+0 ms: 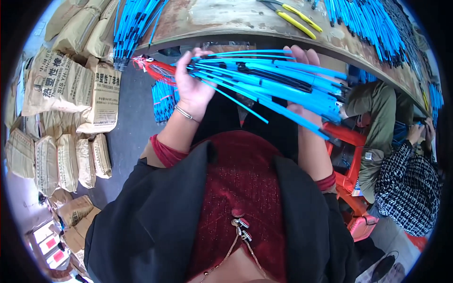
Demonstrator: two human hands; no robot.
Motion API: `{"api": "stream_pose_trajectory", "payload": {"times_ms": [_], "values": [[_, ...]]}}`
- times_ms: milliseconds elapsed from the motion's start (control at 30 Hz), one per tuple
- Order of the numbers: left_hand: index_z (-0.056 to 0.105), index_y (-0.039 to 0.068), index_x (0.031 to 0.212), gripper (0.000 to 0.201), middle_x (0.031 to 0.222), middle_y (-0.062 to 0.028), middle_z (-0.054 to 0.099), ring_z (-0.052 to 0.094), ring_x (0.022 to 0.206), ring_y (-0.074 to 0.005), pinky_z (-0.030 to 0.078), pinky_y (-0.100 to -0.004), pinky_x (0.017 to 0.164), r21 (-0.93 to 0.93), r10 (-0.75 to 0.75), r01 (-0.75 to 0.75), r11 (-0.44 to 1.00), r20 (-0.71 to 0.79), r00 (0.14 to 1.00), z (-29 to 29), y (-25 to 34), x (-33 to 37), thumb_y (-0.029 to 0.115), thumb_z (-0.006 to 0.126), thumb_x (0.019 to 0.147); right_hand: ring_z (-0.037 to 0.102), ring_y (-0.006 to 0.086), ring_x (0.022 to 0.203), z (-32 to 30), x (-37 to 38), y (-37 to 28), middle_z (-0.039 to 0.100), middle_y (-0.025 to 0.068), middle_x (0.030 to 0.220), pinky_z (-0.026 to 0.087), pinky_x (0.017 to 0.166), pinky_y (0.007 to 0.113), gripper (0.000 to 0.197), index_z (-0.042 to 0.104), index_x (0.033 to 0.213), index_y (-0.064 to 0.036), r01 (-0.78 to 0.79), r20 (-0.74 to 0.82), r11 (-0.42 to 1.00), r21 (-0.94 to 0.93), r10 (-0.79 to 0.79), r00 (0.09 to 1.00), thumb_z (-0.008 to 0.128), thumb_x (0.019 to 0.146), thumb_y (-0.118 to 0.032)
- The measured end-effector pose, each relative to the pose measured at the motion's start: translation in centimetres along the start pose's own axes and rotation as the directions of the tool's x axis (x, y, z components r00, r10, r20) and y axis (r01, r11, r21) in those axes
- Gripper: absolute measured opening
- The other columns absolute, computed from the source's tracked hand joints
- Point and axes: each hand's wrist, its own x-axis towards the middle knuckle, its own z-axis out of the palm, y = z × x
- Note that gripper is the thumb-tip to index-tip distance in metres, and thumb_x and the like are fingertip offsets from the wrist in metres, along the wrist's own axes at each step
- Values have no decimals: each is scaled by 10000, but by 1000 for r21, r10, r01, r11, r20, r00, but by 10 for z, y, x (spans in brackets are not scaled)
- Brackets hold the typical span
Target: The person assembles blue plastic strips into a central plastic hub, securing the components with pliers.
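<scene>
I hold a loose bundle of thin blue rods with black parts (283,92) in front of my chest, just off the table edge. My left hand (191,85) is closed round its narrow end, where the rods gather. From that end, red strands (158,70) stick out to the left. Toward the right the rods fan apart. My right hand (309,56) supports the wider end from behind, its fingers showing above and its palm partly hidden by the rods.
The wooden table (217,16) carries yellow-handled pliers (297,20) and blue rod piles at left (134,28) and right (373,28). Paper sacks (61,85) are stacked at left. To the right sit a red stool (347,184) and a person in a patterned top (410,188).
</scene>
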Motion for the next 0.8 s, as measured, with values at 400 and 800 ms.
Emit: {"api": "stream_pose_trajectory", "payload": {"times_ms": [400,800], "values": [[565,10,1037,283,981,-54,586,574,876,-185,469,-308,773,977,-152,-63,206,95,984,-23,-1,-16,195,624,831,587,224,926,-6,-8,-17,591,108,988,478,816,333,379,560,1024,-32,131,369,640,-757,254,894,724,684,-66],[601,17,907,165,892,-93,612,598,816,-204,473,-300,713,910,-443,-395,124,407,799,-29,-13,-20,117,661,790,553,203,914,8,-16,0,599,85,967,451,811,310,475,580,1040,-36,-204,182,656,-726,470,864,755,604,-105]]}}
